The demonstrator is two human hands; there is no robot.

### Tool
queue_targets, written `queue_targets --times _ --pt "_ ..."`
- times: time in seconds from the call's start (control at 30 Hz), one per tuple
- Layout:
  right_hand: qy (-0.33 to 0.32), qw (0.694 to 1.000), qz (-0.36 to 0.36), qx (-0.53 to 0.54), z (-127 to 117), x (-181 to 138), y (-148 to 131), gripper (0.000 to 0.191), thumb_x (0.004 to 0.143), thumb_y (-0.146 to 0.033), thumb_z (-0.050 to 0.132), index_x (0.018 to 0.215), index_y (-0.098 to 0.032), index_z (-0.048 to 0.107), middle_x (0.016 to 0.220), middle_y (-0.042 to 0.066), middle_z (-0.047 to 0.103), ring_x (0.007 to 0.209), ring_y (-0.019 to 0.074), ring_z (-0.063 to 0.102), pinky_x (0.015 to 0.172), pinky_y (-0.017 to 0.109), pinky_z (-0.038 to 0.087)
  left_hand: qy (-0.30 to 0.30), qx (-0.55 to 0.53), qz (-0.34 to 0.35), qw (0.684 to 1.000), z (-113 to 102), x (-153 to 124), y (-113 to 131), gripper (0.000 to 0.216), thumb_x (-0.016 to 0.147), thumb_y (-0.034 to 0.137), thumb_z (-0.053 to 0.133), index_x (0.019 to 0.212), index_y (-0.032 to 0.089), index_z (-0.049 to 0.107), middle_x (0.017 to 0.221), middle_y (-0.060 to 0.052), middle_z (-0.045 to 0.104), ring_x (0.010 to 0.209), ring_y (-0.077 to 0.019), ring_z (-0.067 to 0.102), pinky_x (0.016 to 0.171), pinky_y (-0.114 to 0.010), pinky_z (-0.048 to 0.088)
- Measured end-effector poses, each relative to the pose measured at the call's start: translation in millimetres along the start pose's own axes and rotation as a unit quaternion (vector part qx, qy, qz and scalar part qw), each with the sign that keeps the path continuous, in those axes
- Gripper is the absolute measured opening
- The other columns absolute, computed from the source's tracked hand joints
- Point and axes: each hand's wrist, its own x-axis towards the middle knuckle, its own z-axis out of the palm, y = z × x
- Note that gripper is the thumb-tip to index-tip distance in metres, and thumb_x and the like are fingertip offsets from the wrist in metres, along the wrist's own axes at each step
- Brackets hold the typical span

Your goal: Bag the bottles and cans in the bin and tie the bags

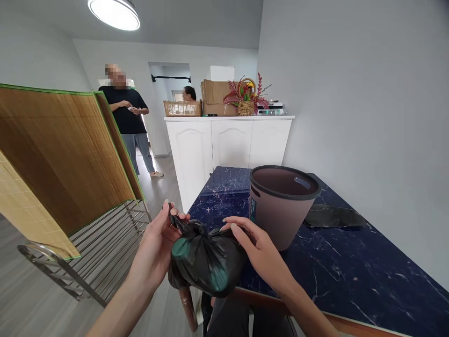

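A filled black plastic bag point(206, 267) hangs at the front edge of the table, gathered at its top. Green, rounded shapes show through its thin film; what they are I cannot make out. My left hand point(157, 238) pinches the twisted upper end of the bag between thumb and fingers. On the bag's other side, my right hand point(254, 243) grips the gathered plastic with thumb and fingertips. Just beyond my right hand a brownish-pink trash can point(277, 215) with a black rim stands upright on the table.
The dark blue marble-patterned table point(336, 267) carries a flat black plastic bag point(335, 217) by the wall. To the left stands a metal rack point(115, 243) with a bamboo mat point(66, 159). Behind are a white cabinet point(231, 140), a person point(126, 112) standing and another person's head.
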Motion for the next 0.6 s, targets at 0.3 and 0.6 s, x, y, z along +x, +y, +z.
queue_targets --times 0.3,0.6 --pt "-0.154 0.976 -0.046 -0.148 14.9 20.7 -38.4 0.036 0.098 -0.033 0.074 0.134 -0.031 0.073 0.124 0.002 0.075 0.107 0.0198 0.068 0.089 0.031 0.052 0.032 -0.019 0.005 0.999 10.1 -5.7 -7.0 0.018 0.104 0.03 0.068 0.089 0.02 0.067 0.069 0.004 0.059 0.069 -0.0144 0.072 0.064 -0.023 0.063" --pt "-0.167 0.968 -0.108 -0.154 17.6 1.6 -47.3 0.004 0.097 -0.019 0.076 0.095 -0.022 0.075 0.092 -0.001 0.072 0.085 0.0145 0.065 0.077 0.024 0.048 -0.052 0.097 0.036 0.993 -15.8 -12.6 -11.8 0.038 0.081 0.051 0.092 0.086 0.02 0.071 0.075 0.002 0.068 0.076 -0.0159 0.071 0.072 -0.024 0.062"
